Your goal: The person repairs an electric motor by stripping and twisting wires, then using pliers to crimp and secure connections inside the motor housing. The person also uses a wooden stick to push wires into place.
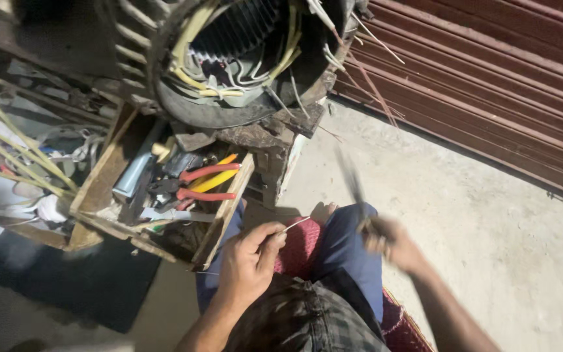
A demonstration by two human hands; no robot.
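Note:
My left hand (250, 256) pinches the end of a thin pale wire (294, 225) over my lap. My right hand (389, 242) is blurred by motion and grips a dark slim tool (352, 180) that points up and away from me. Both hands hover above my knees in blue trousers (345, 244), with a red woven seat (300, 246) beneath. Up ahead stands a large motor stator (236, 55) with yellow sleeved windings showing in its round bore.
A wooden tool box (219, 221) to my left holds red-handled pliers (204, 182), a yellow-handled tool and other metal pieces. Pale sleeving strips (14, 146) lie at far left. A brown roller shutter (490, 85) runs along the right, over a concrete floor (477, 215).

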